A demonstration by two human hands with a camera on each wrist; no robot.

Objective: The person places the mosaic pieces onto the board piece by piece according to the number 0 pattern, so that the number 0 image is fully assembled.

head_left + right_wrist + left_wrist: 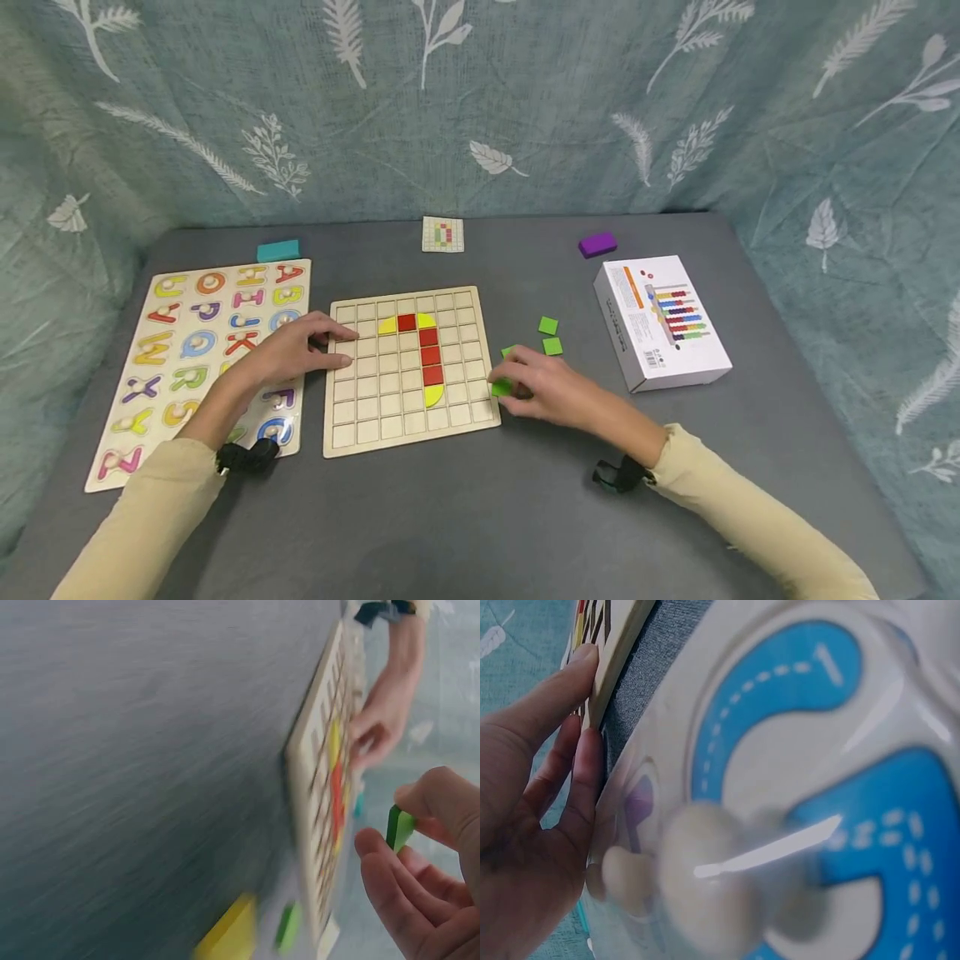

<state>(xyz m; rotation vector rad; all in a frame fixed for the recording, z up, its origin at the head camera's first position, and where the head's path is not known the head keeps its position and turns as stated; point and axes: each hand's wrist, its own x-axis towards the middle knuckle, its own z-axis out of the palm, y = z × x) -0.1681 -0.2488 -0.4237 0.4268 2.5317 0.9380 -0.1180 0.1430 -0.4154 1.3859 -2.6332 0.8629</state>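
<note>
A square wooden grid board lies on the table. Red square tiles and yellow rounded tiles form a hook-shaped pattern on it. My left hand rests at the board's left edge, thumb and fingertips touching the rim, as the left wrist view also shows. Beyond the board's right edge, my right hand pinches a green square tile between thumb and fingers. Loose green tiles lie just past that hand, one partly hidden by it.
An alphabet peg puzzle lies left of the board, under my left forearm. A white abacus box stands at right. Behind are a pattern card, a teal block and a purple block. A blurred yellow piece shows in the right wrist view.
</note>
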